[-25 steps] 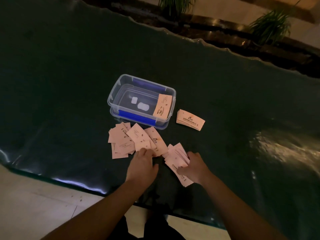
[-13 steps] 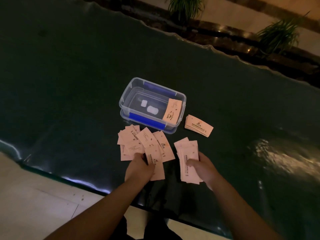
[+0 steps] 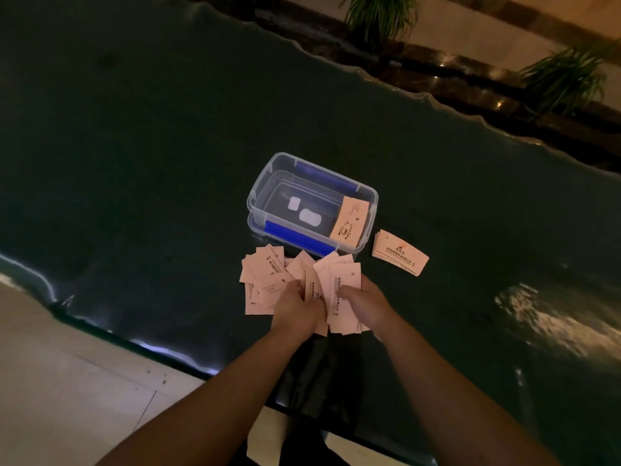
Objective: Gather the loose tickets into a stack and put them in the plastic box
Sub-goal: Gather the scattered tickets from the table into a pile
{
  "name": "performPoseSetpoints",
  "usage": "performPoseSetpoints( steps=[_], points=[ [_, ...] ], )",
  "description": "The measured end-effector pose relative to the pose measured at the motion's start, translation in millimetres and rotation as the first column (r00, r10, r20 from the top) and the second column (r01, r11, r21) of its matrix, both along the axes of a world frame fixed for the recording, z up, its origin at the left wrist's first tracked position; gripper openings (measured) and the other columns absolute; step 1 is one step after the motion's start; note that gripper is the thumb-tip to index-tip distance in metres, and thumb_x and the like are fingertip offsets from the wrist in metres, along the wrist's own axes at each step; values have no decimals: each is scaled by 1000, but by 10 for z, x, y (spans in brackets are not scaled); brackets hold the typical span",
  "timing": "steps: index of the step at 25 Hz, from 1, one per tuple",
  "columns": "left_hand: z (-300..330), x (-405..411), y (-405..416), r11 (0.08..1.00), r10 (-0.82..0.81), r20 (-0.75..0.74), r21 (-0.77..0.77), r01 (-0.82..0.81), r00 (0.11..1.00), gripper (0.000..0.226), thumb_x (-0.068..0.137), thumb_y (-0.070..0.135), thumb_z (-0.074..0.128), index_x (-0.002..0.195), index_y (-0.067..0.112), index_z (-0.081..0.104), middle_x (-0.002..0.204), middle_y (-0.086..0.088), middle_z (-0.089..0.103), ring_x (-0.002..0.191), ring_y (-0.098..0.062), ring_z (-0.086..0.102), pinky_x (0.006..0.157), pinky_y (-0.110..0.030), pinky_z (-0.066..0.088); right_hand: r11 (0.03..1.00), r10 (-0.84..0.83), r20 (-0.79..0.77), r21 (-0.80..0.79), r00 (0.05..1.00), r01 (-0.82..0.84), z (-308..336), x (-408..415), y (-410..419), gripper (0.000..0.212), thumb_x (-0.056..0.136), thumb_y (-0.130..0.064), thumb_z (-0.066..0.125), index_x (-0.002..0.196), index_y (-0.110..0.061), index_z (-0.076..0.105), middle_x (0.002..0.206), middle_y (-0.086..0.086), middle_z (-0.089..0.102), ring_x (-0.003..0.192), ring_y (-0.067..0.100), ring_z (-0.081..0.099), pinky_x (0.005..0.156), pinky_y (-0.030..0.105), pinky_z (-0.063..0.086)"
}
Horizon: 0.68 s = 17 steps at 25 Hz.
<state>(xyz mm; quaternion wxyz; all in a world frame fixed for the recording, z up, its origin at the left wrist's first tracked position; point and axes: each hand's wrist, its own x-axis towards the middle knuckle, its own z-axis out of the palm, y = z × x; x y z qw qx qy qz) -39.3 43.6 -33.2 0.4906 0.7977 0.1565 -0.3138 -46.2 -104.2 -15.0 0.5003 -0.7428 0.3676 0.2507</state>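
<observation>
Pale pink tickets lie scattered in a loose pile [image 3: 265, 277] on the dark table, just in front of the clear plastic box [image 3: 258, 193] with blue clips. One ticket [image 3: 349, 220] leans inside the box against its right wall. My right hand [image 3: 364, 299] holds a fanned bunch of tickets [image 3: 339, 287] upright. My left hand [image 3: 295, 309] is close beside it, fingers closed on a ticket at the bunch's left edge. A neat stack of tickets [image 3: 400, 252] rests to the right of the box.
The dark green table [image 3: 151, 163] has a wavy near edge [image 3: 100, 334] with pale floor below it. Potted plants [image 3: 379, 15] and a dark ledge stand beyond the far edge. A bright glare patch [image 3: 551, 317] lies at the right.
My left hand has lifted a ticket from the pile and moved right to meet the bunch. My right hand has shifted left and raised its bunch, so both hands now touch together.
</observation>
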Motion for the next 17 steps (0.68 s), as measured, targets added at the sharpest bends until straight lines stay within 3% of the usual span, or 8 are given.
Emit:
performPoseSetpoints(
  steps=[3,6,8,10,14,17],
  points=[
    [-79,-13,-110,996,-94,15,9,94,995,26,101,22,59,127,22,59,127,0,65,116,-20,63,89,-31,52,999,-5,-5,-36,1000,5,-17,3,5,52,101,-21,62,151,-26,50,149,7,60,111,24,60,85,42,49],
    [-96,-84,-217,990,-144,18,-5,144,989,28,98,22,60,125,24,62,131,-3,62,114,-19,62,90,-34,58,997,-44,3,-56,999,44,-24,-62,-38,49,102,-22,61,150,-24,52,151,7,59,113,24,60,87,41,49],
    [-85,-160,-287,983,-183,22,11,183,983,41,96,22,63,136,28,58,141,-3,53,126,-23,57,104,-44,55,996,-78,-14,-46,997,77,-48,-142,-72,47,101,-24,61,148,-23,53,149,6,59,110,22,58,88,41,48],
    [-65,-243,-331,978,-206,7,37,206,978,52,98,17,62,148,26,50,151,-4,42,137,-25,50,113,-41,46,994,-106,-43,-32,993,104,-77,-233,-101,46,100,-25,62,145,-21,55,142,6,62,104,19,58,87,39,47],
    [-100,-378,-334,970,-242,35,-17,242,970,53,99,13,60,150,24,47,159,-2,33,140,-22,49,108,-33,48,990,-142,-42,-18,989,141,-135,-381,-141,31,99,-27,60,129,-22,63,121,0,64,88,10,58,73,34,46],
    [-137,-495,-276,956,-276,100,-73,283,956,54,101,13,59,152,27,48,161,2,31,143,-18,45,104,-28,50,982,-190,-54,-24,980,189,-176,-477,-189,21,100,-29,58,117,-20,67,117,5,71,97,20,68,83,40,56]
  ],
)
